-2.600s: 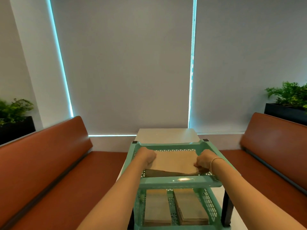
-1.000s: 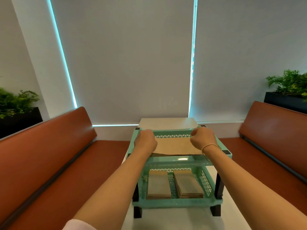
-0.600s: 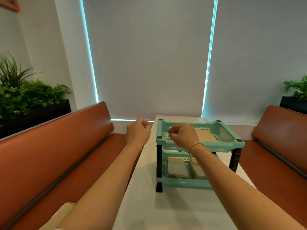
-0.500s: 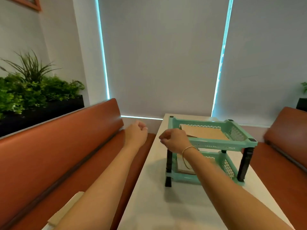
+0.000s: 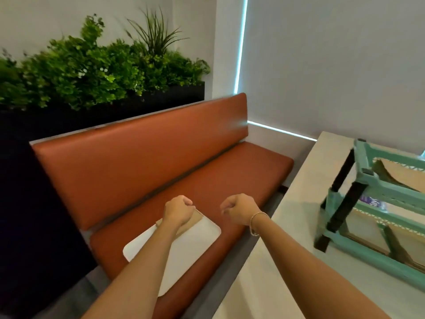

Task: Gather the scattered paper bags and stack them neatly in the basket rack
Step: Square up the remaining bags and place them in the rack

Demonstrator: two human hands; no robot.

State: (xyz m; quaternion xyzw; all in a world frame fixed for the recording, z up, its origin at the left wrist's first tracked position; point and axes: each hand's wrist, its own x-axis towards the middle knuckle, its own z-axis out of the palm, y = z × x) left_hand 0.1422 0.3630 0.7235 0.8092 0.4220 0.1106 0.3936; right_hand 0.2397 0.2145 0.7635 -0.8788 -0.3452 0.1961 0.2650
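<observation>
The orange-brown padded bench seat lies open beyond the flat white tray, and the bench's upright padded backrest walls off its far side. To the right, the pale tabletop is bare up to the mint-green plastic two-tier basket rack, whose black corner posts narrow the lower tier's opening.

bench seat looks like smooth brown leatherette with a slight sheen. basket rack is mint plastic, a bit glossy, with matt black posts. bags in it are matt brown kraft paper. the surface reads matt and pale. white tray is smooth plastic.
</observation>
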